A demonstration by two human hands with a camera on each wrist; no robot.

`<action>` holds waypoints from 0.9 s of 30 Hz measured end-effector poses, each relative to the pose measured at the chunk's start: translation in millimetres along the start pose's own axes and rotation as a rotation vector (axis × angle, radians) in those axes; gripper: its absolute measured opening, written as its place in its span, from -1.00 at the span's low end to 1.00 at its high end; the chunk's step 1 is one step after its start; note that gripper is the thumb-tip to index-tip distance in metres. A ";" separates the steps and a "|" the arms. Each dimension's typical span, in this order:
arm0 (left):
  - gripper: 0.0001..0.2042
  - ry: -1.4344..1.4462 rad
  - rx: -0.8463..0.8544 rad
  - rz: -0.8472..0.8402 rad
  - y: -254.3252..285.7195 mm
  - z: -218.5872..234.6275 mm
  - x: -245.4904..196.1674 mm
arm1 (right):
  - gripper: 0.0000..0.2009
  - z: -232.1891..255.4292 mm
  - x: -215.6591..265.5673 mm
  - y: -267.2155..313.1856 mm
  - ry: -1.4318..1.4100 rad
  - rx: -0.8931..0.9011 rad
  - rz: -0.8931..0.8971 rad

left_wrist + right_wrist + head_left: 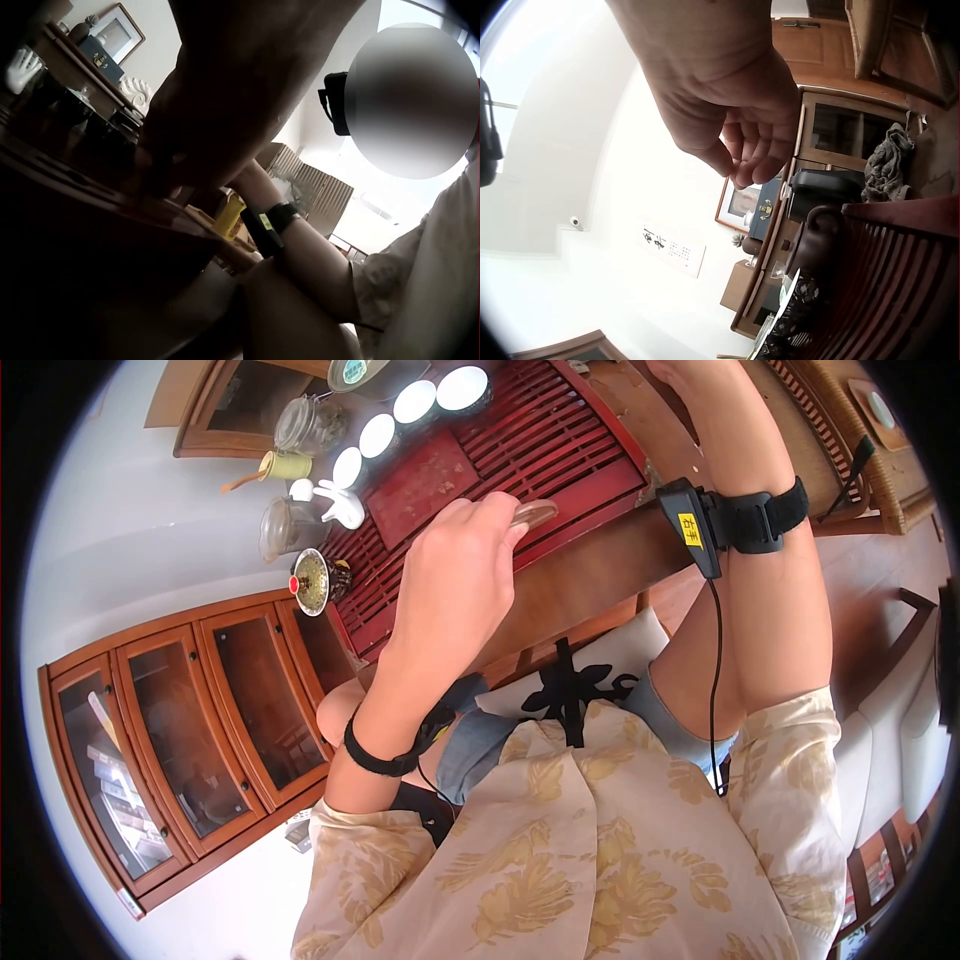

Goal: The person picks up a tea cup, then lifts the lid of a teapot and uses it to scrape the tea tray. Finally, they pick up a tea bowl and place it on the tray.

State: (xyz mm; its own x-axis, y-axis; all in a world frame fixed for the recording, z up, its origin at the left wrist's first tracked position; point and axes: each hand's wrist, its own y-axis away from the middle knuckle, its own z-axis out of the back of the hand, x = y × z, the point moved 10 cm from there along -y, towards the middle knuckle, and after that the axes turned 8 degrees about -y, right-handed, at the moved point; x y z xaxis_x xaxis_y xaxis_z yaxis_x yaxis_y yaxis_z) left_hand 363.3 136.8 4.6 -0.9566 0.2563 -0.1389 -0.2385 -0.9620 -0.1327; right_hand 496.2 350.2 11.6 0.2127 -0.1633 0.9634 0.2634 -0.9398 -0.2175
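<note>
My left hand (455,565) is over the near part of a red slatted tea tray (590,450), its fingers gripping a small flat brown piece with a rounded edge (537,512). Most of that piece is hidden by the fingers, and its kind cannot be told. In the left wrist view the left hand (202,124) is dark, low over the tray's edge. My right hand (742,127) is raised with fingers loosely curled and thumb near the fingertips, nothing visible between them. The head view cuts it off at the top edge. Below it a dark brown teapot (810,244) stands by the tray.
Several white cups (414,401) line the tray's far side. A white figurine (342,506), a patterned lidded bowl (313,582), a glass jar (310,426) and a yellow cup (287,466) stand to the left. A glass-doored cabinet (185,735) is at the left.
</note>
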 end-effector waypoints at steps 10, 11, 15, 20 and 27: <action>-0.91 0.006 -0.011 0.027 2.0 4.0 -2.2 | -0.73 -1.1 1.7 0.7 0.017 -0.005 -0.013; -0.91 0.013 -0.014 0.017 2.7 1.1 -4.6 | -0.73 1.5 0.8 1.9 0.017 -0.008 -0.009; -0.91 -0.006 -0.016 0.005 3.5 2.6 -5.1 | -0.73 -1.9 5.5 2.8 0.015 -0.001 -0.006; -0.92 0.013 -0.035 0.015 3.8 0.6 -5.4 | -0.73 -1.1 7.8 8.3 0.031 -0.016 -0.021; -0.90 0.015 -0.098 0.066 2.3 18.4 23.0 | -0.74 -0.2 11.8 10.7 -0.021 0.018 0.037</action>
State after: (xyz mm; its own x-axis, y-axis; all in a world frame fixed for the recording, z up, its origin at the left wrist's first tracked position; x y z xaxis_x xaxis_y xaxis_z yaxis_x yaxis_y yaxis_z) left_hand 337.7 138.7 19.2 -0.9669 0.1946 -0.1652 -0.1567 -0.9633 -0.2178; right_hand 501.4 338.1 20.7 0.2420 -0.1914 0.9512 0.2722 -0.9276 -0.2559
